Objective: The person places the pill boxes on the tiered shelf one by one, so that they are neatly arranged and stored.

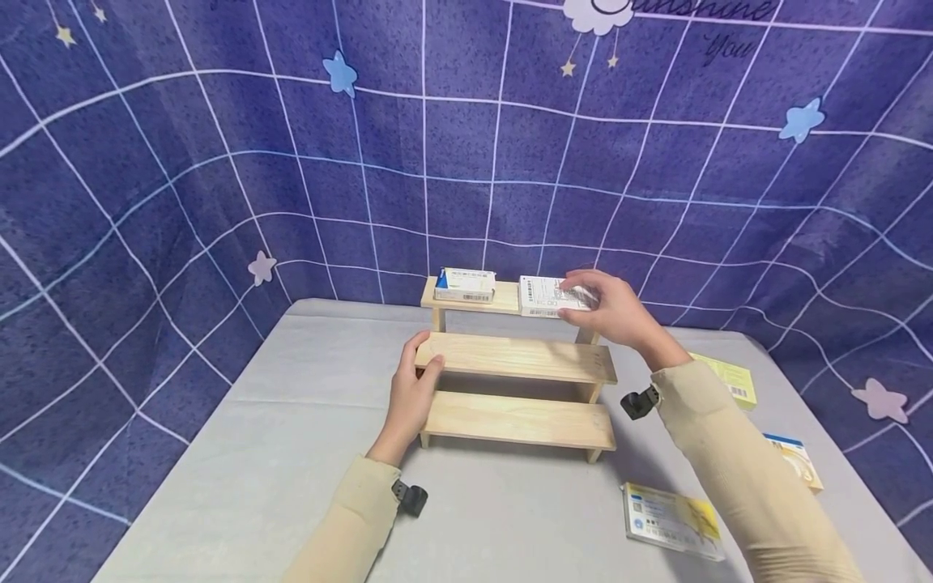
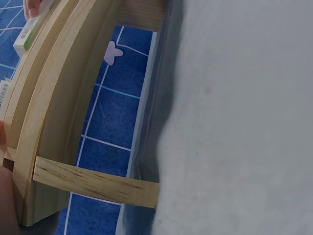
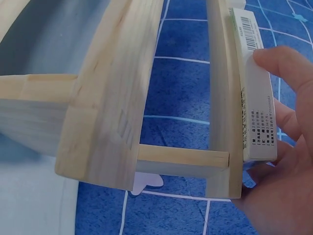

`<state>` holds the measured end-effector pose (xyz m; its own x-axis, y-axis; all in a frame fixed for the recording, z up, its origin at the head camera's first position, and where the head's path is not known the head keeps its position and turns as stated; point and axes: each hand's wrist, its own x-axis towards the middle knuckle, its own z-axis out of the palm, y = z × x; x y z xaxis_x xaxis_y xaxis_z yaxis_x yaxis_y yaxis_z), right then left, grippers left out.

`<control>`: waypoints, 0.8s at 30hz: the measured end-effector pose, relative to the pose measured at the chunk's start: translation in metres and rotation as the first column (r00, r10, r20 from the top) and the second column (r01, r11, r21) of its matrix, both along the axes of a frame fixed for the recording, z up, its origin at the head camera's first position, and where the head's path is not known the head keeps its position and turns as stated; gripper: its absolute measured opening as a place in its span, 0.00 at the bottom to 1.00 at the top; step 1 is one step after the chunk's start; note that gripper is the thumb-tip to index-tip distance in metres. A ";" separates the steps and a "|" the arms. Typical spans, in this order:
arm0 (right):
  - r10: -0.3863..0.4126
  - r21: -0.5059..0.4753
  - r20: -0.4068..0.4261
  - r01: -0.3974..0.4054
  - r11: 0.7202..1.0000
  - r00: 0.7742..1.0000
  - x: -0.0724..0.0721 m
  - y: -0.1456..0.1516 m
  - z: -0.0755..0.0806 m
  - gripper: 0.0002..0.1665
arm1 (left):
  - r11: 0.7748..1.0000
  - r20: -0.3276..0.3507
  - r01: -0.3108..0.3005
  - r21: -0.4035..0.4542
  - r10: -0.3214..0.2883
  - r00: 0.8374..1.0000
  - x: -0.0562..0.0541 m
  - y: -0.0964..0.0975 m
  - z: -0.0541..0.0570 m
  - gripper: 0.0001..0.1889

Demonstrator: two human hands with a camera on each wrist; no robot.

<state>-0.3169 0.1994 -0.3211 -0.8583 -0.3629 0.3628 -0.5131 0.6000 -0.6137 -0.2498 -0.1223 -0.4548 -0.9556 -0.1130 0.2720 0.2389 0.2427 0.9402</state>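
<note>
A three-tier wooden stand [image 1: 517,356] stands on the cloth-covered table. My left hand [image 1: 411,389] grips the left end of its middle board, the thumb at the front edge. On the right part of the top board lies a white medicine box [image 1: 539,295], which my right hand [image 1: 615,312] holds between thumb and fingers. The right wrist view shows the printed side of this medicine box [image 3: 257,98] against the top board, with fingers around it. A white and blue medicine box [image 1: 465,285] lies at the top board's left, touched by neither hand.
Right of the stand lie a yellow-green box [image 1: 736,380], partly behind the right sleeve, and a blue-edged box [image 1: 798,461]. A yellow and white box [image 1: 670,522] lies nearer the front. A blue patterned curtain [image 1: 466,162] hangs behind the table [image 1: 291,453].
</note>
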 end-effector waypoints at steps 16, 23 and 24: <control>0.014 0.037 -0.049 -0.013 0.999 0.999 0.000 0.001 -0.006 0.25 | 1.000 0.014 -0.004 -0.016 0.004 1.000 0.001 0.000 -0.002 0.26; -0.009 -0.011 -0.139 0.008 1.000 0.990 0.007 0.004 -0.004 0.31 | 1.000 0.008 -0.009 -0.012 0.009 1.000 0.000 0.001 -0.002 0.26; -0.012 -0.026 -0.143 0.008 1.000 0.990 0.009 0.005 -0.003 0.31 | 1.000 0.006 -0.006 -0.009 0.006 1.000 0.000 0.001 -0.001 0.26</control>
